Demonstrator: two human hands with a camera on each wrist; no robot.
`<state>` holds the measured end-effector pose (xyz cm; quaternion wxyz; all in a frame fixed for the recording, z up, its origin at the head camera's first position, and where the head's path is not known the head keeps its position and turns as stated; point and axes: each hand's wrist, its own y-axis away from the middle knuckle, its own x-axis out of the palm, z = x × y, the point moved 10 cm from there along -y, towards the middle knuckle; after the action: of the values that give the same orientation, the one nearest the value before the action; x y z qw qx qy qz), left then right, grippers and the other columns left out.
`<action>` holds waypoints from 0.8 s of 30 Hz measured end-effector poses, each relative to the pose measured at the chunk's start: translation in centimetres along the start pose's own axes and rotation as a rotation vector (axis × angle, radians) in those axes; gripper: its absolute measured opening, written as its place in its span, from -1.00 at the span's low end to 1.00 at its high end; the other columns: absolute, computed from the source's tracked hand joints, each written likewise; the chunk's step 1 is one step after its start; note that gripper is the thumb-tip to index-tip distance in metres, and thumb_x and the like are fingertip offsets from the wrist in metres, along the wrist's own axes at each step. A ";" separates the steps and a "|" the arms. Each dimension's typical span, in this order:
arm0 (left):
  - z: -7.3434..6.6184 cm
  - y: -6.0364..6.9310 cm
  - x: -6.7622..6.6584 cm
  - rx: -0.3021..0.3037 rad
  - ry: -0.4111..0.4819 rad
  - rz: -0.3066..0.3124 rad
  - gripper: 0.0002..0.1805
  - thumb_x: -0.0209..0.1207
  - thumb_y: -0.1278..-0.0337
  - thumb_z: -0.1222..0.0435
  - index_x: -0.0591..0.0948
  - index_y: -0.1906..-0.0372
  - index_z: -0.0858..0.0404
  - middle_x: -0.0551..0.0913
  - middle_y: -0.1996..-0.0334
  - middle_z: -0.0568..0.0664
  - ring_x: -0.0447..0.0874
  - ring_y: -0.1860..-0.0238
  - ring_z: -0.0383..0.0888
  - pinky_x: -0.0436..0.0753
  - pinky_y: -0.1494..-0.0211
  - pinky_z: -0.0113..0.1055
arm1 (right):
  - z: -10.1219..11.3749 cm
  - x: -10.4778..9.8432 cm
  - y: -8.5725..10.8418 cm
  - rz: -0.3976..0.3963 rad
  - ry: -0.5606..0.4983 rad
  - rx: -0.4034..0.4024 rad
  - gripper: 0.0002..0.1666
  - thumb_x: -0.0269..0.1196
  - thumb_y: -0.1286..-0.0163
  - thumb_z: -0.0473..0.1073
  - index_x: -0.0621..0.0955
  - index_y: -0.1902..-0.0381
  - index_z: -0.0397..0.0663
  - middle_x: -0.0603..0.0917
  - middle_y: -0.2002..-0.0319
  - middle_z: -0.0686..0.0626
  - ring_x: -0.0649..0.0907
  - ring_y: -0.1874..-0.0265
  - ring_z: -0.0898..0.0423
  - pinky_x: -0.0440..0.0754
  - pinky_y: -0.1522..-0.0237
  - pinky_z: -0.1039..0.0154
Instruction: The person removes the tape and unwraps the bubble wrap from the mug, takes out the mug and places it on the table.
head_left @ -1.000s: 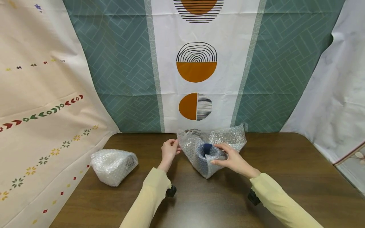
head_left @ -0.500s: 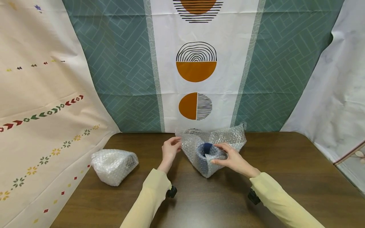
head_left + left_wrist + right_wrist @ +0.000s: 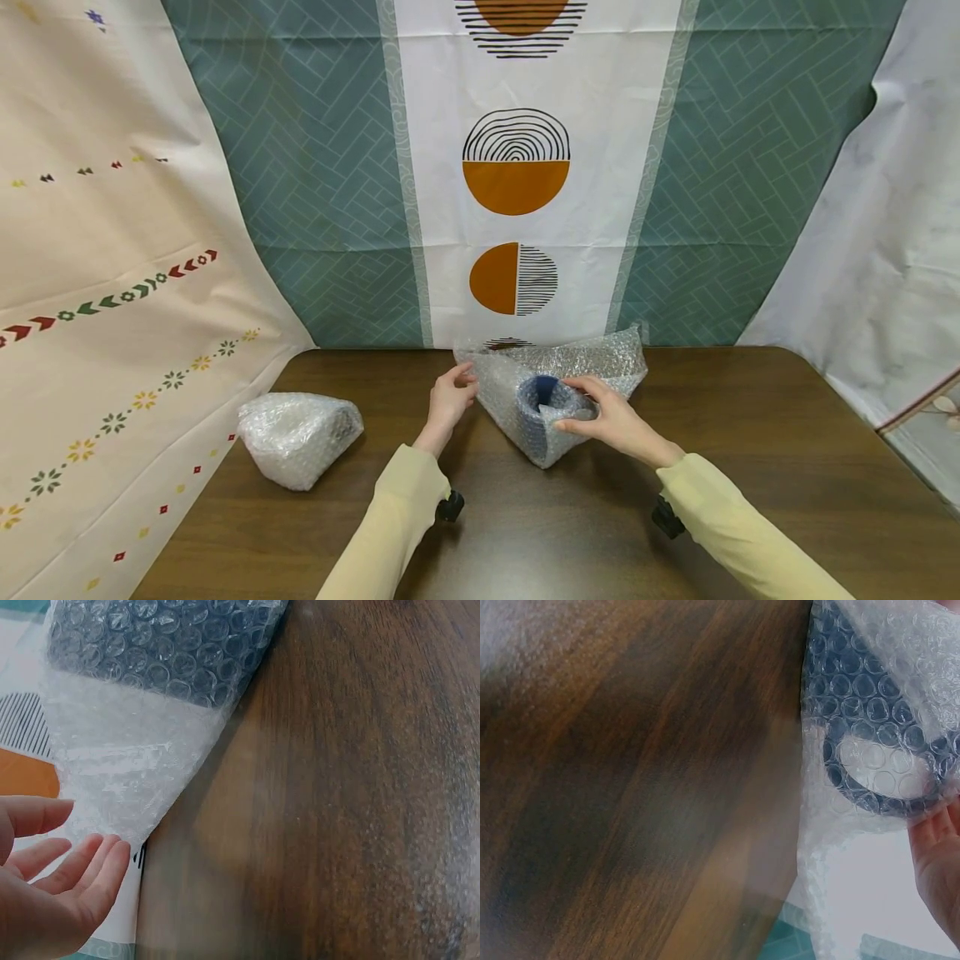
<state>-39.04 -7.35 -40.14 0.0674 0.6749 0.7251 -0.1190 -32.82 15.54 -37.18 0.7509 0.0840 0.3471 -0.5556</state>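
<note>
In the head view, the right hand (image 3: 611, 421) gripped the wrapped blue cup (image 3: 539, 395), probably breakable, on the desk (image 3: 517, 542). The left wrist view showed the left hand (image 3: 56, 896) loose, empty, near soft bubble wrap (image 3: 131, 765). In the right wrist view, the handle (image 3: 879, 805) seemed the surest hold.

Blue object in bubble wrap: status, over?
Right hand grips bubble wrap around blue object; left hand loose by wrap's corner. Object's mouth showing. No obstruction seen.

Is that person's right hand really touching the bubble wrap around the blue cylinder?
Touching. The head view shows the right hand gripping the bubble wrap, its thumb and fingers against it beside the open top of the blue cylinder.
</note>
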 end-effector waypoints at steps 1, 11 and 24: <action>0.1 0.0 0.1 -0.006 -0.012 0.008 -0.54 0.14 -0.03 0.50 0.45 -0.12 0.41 0.58 0.18 0.23 0.57 0.21 0.03 0.59 0.27 -0.23 | 0.0 0.0 0.0 0.000 -0.003 -0.003 -0.18 0.35 -0.04 0.14 0.38 -0.20 -0.08 0.35 -0.15 -0.06 0.32 -0.13 -0.05 0.27 -0.07 -0.11; 0.9 0.1 -0.1 -0.012 -0.064 0.020 -0.46 0.18 0.03 0.51 0.40 -0.15 0.44 0.57 0.18 0.24 0.53 0.16 0.09 0.59 0.33 -0.25 | -0.1 0.1 -0.1 -0.005 -0.009 -0.011 -0.18 0.37 -0.03 0.13 0.38 -0.20 -0.10 0.38 -0.12 -0.04 0.33 -0.13 -0.04 0.25 -0.08 -0.11; -0.3 0.3 -0.1 0.056 -0.044 0.018 -0.56 0.17 0.06 0.53 0.47 -0.04 0.46 0.58 0.25 0.24 0.57 0.32 -0.01 0.59 0.32 -0.23 | -0.3 0.0 0.0 -0.001 0.000 0.023 -0.18 0.37 -0.03 0.11 0.36 -0.20 -0.09 0.35 -0.16 -0.07 0.31 -0.15 -0.05 0.25 -0.09 -0.10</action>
<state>-38.72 -7.38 -39.85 0.0655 0.6801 0.7139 -0.1534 -32.92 15.69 -37.42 0.7496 0.0923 0.3405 -0.5600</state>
